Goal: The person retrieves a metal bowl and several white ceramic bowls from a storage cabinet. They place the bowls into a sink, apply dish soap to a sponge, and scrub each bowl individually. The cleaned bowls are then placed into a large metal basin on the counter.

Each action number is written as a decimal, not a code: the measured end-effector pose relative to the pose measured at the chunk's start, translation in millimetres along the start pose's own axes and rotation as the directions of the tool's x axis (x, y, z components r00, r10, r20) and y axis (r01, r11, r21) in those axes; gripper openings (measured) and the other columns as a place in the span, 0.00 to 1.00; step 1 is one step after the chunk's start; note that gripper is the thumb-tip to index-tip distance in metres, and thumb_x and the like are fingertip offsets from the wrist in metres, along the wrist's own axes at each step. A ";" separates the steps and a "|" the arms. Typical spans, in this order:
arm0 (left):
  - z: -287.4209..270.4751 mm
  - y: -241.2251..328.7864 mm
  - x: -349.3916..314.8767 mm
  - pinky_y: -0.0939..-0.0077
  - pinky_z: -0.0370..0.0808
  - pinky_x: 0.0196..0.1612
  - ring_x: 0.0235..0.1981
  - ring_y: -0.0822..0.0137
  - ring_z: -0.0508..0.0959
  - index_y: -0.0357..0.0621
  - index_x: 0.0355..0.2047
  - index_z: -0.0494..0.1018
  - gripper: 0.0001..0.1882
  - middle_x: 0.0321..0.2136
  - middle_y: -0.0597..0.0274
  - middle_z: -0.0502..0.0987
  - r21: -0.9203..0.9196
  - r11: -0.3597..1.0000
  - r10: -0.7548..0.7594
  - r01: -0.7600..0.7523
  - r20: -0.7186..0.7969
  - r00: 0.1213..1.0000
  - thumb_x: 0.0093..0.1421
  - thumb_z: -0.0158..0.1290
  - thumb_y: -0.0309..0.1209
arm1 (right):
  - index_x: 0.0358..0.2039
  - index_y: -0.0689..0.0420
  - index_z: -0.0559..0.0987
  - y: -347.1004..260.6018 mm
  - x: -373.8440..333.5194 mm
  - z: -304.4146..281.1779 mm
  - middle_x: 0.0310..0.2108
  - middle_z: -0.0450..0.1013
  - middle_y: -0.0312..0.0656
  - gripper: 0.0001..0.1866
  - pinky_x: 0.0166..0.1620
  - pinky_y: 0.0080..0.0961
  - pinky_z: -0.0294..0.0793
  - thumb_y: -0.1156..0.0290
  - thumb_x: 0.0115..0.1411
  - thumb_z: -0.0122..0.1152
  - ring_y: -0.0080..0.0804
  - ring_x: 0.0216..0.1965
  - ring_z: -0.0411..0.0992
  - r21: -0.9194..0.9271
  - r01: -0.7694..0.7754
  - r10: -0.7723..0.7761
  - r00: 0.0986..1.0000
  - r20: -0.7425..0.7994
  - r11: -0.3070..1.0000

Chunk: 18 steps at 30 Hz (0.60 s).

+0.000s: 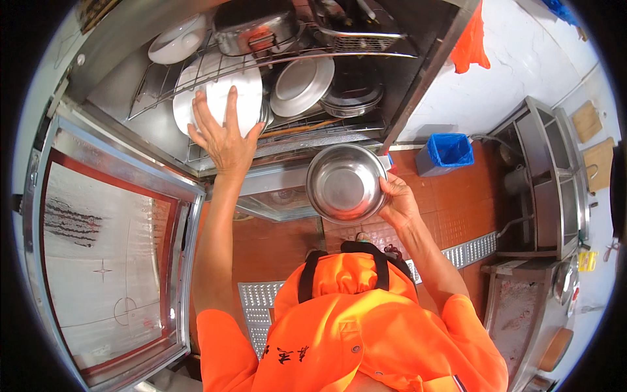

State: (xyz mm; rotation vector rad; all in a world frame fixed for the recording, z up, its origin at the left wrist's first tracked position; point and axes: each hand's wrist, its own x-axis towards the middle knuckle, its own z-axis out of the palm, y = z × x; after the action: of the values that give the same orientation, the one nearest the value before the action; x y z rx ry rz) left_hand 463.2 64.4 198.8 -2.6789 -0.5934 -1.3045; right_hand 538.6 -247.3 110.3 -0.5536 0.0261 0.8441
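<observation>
My left hand (225,140) reaches into the open metal cabinet with its fingers spread against a large white plate (219,108), which stands tilted on the lower wire rack. In my right hand (400,202) is a round stainless steel bowl (347,183), gripped at its right rim with its hollow side facing up; nothing lies in it. Beside the large plate leans a smaller white plate (302,87). Right of that sits a dark stack of lidded pans or dishes (353,91), partly in shadow.
The upper rack holds a white bowl (177,40), a steel pot (253,29) and a wire basket (359,40). A glass cabinet door (108,261) hangs open at left. A blue-lined bin (447,154) stands on the red floor, near a metal shelf unit (545,176) at right.
</observation>
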 end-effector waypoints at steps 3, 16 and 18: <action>3.4 1.3 2.6 0.30 0.49 0.53 0.63 0.45 0.48 0.62 0.60 0.59 0.47 0.62 0.43 0.46 0.026 1.000 0.011 -0.011 -0.008 1.000 0.38 0.67 0.45 | 0.45 0.68 0.73 -3.8 1.5 -5.3 0.42 0.74 0.47 0.15 0.50 0.37 0.73 0.78 0.56 0.54 0.37 0.42 0.74 0.019 -0.018 0.018 1.000 0.013 1.000; -10.5 3.2 -2.1 0.29 0.45 0.56 0.64 0.43 0.44 0.62 0.61 0.56 0.45 0.63 0.43 0.43 0.011 0.997 -0.074 0.074 0.092 0.993 0.44 0.65 0.41 | 0.46 0.69 0.71 -27.6 1.4 24.4 0.44 0.72 0.51 0.18 0.55 0.45 0.68 0.77 0.54 0.56 0.42 0.47 0.71 0.156 -0.162 0.130 0.972 0.198 0.974; -8.8 1.2 -4.1 0.29 0.45 0.56 0.64 0.43 0.44 0.62 0.61 0.56 0.44 0.63 0.45 0.43 -0.010 0.997 -0.072 0.073 0.091 0.993 0.44 0.65 0.40 | 0.46 0.69 0.71 -25.5 1.4 36.7 0.45 0.72 0.51 0.19 0.55 0.50 0.68 0.79 0.53 0.56 0.44 0.49 0.70 0.211 -0.153 0.138 0.987 0.086 0.965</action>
State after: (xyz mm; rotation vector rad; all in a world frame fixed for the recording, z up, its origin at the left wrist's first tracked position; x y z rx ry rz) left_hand 455.0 59.8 201.2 -2.7645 -0.7010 -1.2131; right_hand 550.7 -242.4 153.1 -0.3187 0.0943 0.9903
